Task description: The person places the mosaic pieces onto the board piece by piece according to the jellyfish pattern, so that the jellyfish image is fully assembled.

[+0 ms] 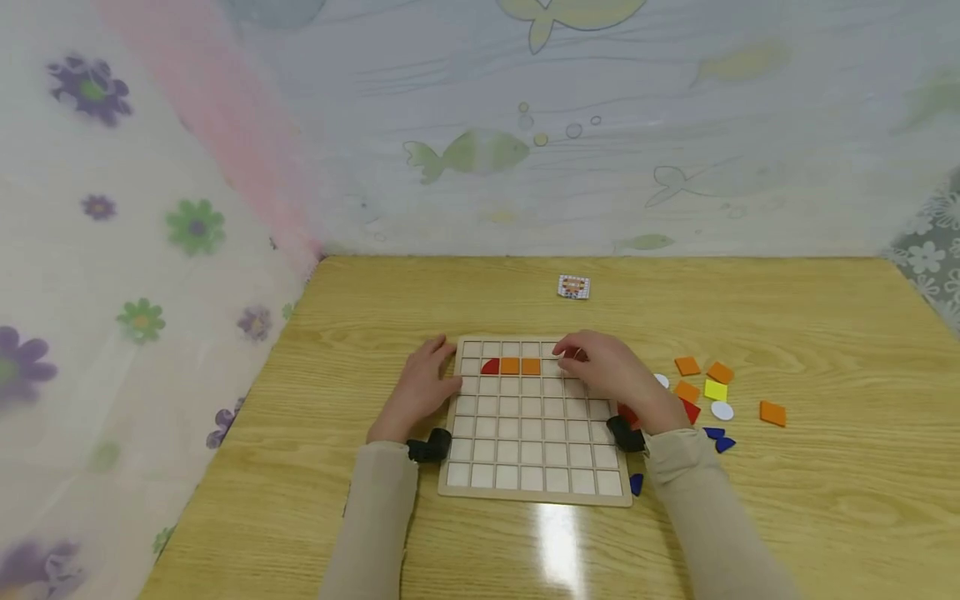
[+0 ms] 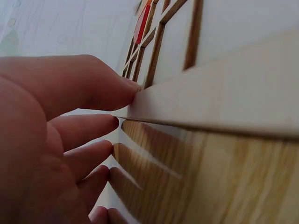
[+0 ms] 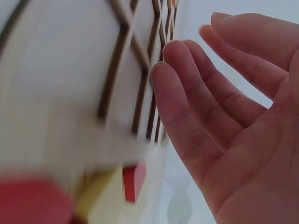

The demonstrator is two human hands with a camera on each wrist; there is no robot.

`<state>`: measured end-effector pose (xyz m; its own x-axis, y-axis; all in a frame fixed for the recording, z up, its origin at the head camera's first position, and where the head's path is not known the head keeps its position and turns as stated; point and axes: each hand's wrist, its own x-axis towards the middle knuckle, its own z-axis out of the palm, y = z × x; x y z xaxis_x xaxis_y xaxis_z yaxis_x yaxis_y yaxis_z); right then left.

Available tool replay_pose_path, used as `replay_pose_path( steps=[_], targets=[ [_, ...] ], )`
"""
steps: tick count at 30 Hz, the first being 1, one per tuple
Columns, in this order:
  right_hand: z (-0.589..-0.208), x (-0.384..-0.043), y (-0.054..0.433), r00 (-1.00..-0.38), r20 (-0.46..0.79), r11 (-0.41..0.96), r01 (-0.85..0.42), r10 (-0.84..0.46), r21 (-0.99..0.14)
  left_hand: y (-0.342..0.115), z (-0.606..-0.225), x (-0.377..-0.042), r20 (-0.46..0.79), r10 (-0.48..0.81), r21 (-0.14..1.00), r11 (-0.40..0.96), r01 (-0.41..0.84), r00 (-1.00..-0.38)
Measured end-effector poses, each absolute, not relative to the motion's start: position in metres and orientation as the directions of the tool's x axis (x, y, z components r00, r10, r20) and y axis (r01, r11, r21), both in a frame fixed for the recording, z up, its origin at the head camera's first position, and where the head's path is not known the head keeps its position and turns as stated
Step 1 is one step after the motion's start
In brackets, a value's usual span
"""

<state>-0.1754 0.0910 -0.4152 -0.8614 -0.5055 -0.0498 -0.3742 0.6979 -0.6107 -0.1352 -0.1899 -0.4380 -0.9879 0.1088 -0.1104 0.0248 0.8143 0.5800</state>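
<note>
A wooden grid board [image 1: 536, 500] with several rows of square cells lies flat on the table. In its second row from the far side sit a red quarter-round tile [image 1: 491, 367] and two orange square tiles [image 1: 521, 367], side by side. My left hand [image 1: 422, 385] is at the board's left edge; the left wrist view shows the thumb [image 2: 100, 84] touching the rim and the other fingers spread below it. Over the far right cells is my right hand [image 1: 606, 367]. In the right wrist view its fingers [image 3: 175, 109] are loosely extended, thumb apart, with no tile visible between them.
Right of the board lie loose orange tiles [image 1: 772, 413], a yellow tile [image 1: 716, 390], white round tiles [image 1: 722, 410], red tiles [image 1: 691, 411] and blue tiles [image 1: 724, 445]. A small printed pattern card [image 1: 573, 287] lies beyond the board. Patterned sheets [image 1: 465, 208] border the table.
</note>
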Motion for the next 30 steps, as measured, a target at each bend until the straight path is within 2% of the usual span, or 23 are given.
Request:
replay_pose_path(
  steps=[6,13,18,30],
  targets=[
    [-0.417,-0.175,0.116,-0.883,-0.049,0.711,-0.342,-0.468,-0.614,-0.193,-0.443,-0.137,-0.111,0.188,0.598,0.797,0.086,-0.976],
    [-0.413,-0.179,0.14,-0.903,-0.053,0.718,-0.302,-0.426,-0.628,-0.19,-0.443,-0.138,-0.093,0.105,0.569,0.822,0.033,-0.99],
    [-0.408,-0.181,0.159,-0.922,-0.073,0.722,-0.247,-0.38,-0.646,-0.188,-0.442,-0.139,-0.075,0.067,0.59,0.808,0.01,-0.995],
    [-0.41,-0.182,0.202,-0.957,-0.085,0.746,-0.16,-0.279,-0.647,-0.19,-0.446,-0.138,-0.106,0.122,0.676,0.736,0.019,-0.987]
  ],
)
